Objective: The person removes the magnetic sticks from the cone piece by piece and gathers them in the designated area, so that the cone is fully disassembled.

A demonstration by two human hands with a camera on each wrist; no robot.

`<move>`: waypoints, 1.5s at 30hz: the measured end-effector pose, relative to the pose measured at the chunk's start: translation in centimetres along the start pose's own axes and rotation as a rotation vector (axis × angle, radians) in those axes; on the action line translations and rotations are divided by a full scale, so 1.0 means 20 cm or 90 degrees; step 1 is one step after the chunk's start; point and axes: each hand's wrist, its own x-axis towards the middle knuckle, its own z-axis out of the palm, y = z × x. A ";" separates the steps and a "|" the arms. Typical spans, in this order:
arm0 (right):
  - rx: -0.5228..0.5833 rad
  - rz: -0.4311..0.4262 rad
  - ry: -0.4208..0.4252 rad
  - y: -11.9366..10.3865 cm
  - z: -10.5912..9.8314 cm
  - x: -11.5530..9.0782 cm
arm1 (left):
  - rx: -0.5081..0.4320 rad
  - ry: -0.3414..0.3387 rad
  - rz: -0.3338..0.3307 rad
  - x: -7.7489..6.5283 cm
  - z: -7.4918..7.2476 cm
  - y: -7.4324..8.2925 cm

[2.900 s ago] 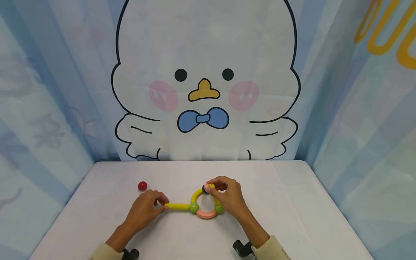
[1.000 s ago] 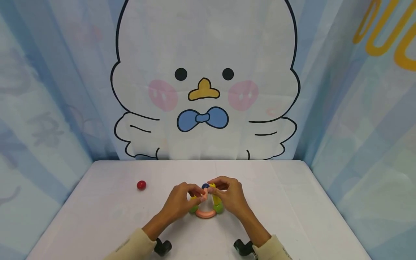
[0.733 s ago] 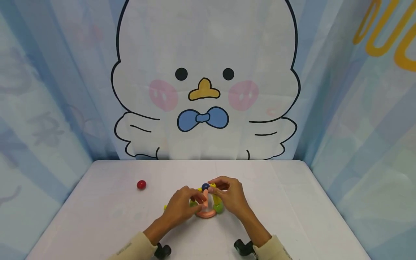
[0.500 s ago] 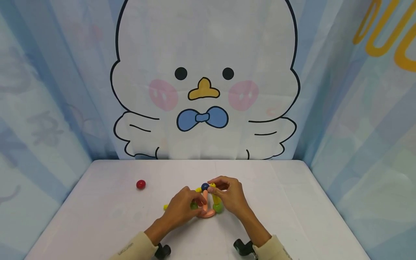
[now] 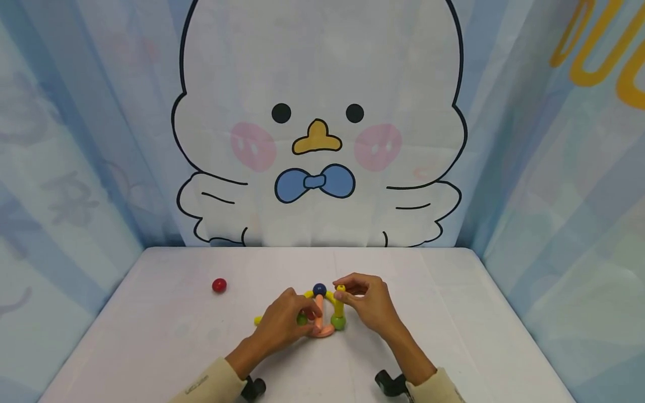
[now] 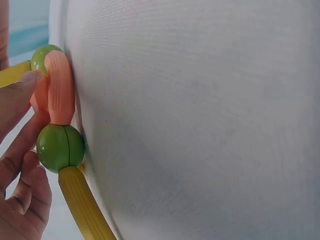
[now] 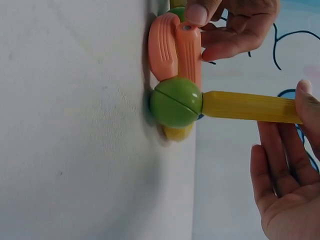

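My left hand [image 5: 287, 319] pinches the near end of a straight pink rod [image 5: 319, 307] between thumb and fingers. This rod runs from a dark blue ball [image 5: 319, 289] toward a curved pink piece [image 5: 325, 332] at the front of a ring of toy rods and balls. With thumb and fingers, my right hand [image 5: 372, 302] holds the top of a yellow rod [image 7: 245, 106], which stands up from the right green ball [image 7: 176, 102]. A second green ball [image 5: 302, 318] is partly hidden behind my left hand. Curved yellow rods [image 5: 330, 296] flank the blue ball.
A loose red ball [image 5: 219, 285] lies at the back left of the white table [image 5: 428, 313]. Another yellow rod's end [image 5: 258, 321] pokes out left of my left hand. A curtain with a cartoon bird [image 5: 317, 84] hangs behind the table.
My left hand left the left yellow rod, took the pink rod and lowered its near end toward the curved pink piece. My right hand shifted right, drawing the yellow rod's top away from the blue ball.
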 end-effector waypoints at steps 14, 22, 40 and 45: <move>-0.034 0.050 0.003 0.07 -0.17 -0.07 | 0.009 -0.008 -0.013 0.00 0.00 0.01; -0.096 0.091 -0.007 0.15 -0.25 -0.11 | 0.020 -0.005 -0.010 0.00 0.00 0.01; -0.234 0.099 -0.070 0.28 -0.24 -0.13 | 0.015 -0.014 -0.004 0.00 -0.01 0.01; -0.269 0.080 -0.064 0.25 -0.21 -0.13 | 0.007 0.002 -0.012 -0.02 -0.06 0.01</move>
